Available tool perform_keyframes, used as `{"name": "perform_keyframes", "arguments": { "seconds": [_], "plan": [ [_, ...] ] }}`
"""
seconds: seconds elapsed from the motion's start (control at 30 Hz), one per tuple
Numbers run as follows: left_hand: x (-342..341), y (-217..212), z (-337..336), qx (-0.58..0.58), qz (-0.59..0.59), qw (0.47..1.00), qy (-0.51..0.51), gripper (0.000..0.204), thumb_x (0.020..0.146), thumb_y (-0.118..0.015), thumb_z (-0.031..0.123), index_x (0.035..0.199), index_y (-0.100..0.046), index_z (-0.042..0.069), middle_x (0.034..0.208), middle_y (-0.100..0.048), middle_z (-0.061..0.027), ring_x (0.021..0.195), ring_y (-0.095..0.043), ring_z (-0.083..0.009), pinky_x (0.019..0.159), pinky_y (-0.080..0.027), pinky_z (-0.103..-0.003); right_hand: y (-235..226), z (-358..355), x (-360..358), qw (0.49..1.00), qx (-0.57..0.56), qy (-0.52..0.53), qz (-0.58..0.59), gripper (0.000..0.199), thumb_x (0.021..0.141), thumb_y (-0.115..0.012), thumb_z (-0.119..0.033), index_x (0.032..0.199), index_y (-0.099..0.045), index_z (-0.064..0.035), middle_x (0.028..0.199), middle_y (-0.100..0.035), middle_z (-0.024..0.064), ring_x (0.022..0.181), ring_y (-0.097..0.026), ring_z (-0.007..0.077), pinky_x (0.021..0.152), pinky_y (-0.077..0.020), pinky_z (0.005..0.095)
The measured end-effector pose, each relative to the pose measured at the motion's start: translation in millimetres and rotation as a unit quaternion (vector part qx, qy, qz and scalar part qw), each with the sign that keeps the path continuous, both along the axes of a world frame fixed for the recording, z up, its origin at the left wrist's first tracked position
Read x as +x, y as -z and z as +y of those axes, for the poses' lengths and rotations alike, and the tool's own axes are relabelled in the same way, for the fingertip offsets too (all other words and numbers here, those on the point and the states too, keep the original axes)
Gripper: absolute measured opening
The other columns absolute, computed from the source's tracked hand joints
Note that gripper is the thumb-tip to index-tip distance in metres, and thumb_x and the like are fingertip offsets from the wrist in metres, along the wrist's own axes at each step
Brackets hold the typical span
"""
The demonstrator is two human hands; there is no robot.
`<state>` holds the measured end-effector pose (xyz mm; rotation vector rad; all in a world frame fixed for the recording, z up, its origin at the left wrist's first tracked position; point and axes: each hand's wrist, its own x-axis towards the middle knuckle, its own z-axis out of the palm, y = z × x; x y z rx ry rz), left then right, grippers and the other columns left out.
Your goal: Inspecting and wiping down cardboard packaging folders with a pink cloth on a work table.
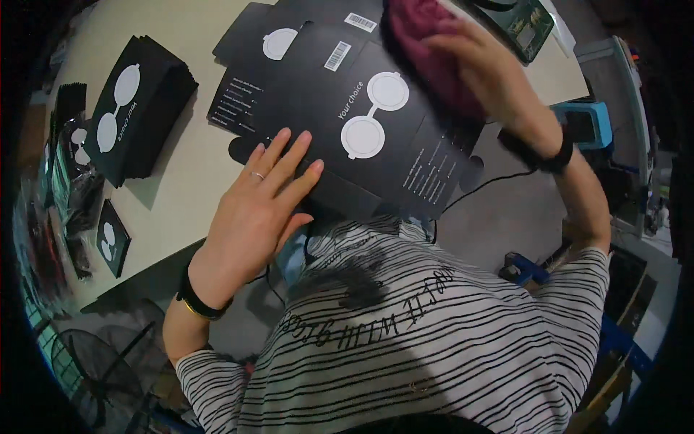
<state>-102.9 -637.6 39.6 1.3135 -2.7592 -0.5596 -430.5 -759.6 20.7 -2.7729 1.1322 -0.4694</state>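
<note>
Front carton: a flat black carton (311,101) at 12 o'clock on the bench (170,210), overlapping another black carton (235,40) towards 11 o'clock.
Print on it: 2 joined white circles (374,116), a line of white lettering beside them, and blocks of small white text on its side panels, too small to read surely.
Labels: 2 white barcode stickers, 1 on the front carton (337,56), 1 just beyond (361,22).
Left hand: (253,199) at 9 o'clock, palm down, its grip apart, fingertips resting on the front carton's near edge.
Right hand: (484,69) between 1 and 2 o'clock, over a maroon cloth (426,43); blur hides whether its grip is clamped on it.
In the way: the cloth covers the carton's 1 o'clock side.
Stack: black cartons (144,116) with the same circles, at 10 o'clock.
Left edge: a small black card (113,241) and plastic-wrapped goods (76,192), at 9 o'clock.
Far side: a dark green item (528,32) with gold marks, between 1 and 2 o'clock.
Beyond the bench: a blue-framed object (600,126) at 2 o'clock.
</note>
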Motion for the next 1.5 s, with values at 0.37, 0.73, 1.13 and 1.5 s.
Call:
{"name": "perform_keyframes", "arguments": {
  "seconds": [0.37,0.73,1.13,1.5],
  "plan": [
    [3,3,0,-0.017,0.015,0.999,-0.026,0.063,0.066,-0.076,0.011,0.125,-0.055,0.01,0.143,-0.042,-0.0119,0.133,-0.037,-0.035,0.109,-0.033,-0.049,24,48,-9,0.997,0.011,-0.064,-0.052,0.036,0.075,-0.062,-0.008,0.109,-0.066,-0.0196,0.13,-0.051,0.0137,0.118,-0.05,0.0325,0.097,-0.0433,0.0394],
    [-61,30,0,-0.118,0.031,0.987,0.106,0.052,0.077,-0.057,0.005,0.129,-0.05,0.001,0.141,-0.042,-0.0183,0.133,-0.038,-0.0332,0.109,-0.032,-0.048,28,16,-34,0.932,0.149,0.069,-0.324,0.029,0.091,-0.051,-0.002,0.119,-0.059,-0.0034,0.125,-0.056,0.009,0.116,-0.053,0.0207,0.1,-0.0406,0.0318],
    [2,-55,-36,-0.334,0.338,0.846,-0.24,0.023,0.089,-0.057,-0.004,0.112,-0.059,-0.005,0.096,-0.068,-0.011,0.08,-0.063,-0.0081,0.069,-0.048,-0.021,-54,45,-40,0.659,0.029,0.091,-0.746,0.04,0.097,-0.046,-0.015,0.134,-0.044,0.0002,0.13,-0.054,0.0169,0.116,-0.056,0.0247,0.1,-0.0462,0.0387],
    [21,14,-48,0.287,0.422,0.782,-0.358,0.042,0.09,-0.058,0.009,0.129,-0.044,-0.001,0.113,-0.062,-0.0101,0.098,-0.059,-0.0123,0.085,-0.047,-0.027,-48,33,76,0.932,0.072,-0.255,-0.248,0.051,0.082,-0.061,-0.02,0.13,-0.049,-0.0067,0.136,-0.046,0.0179,0.122,-0.047,0.0359,0.104,-0.0361,0.0466]
  ]
}}
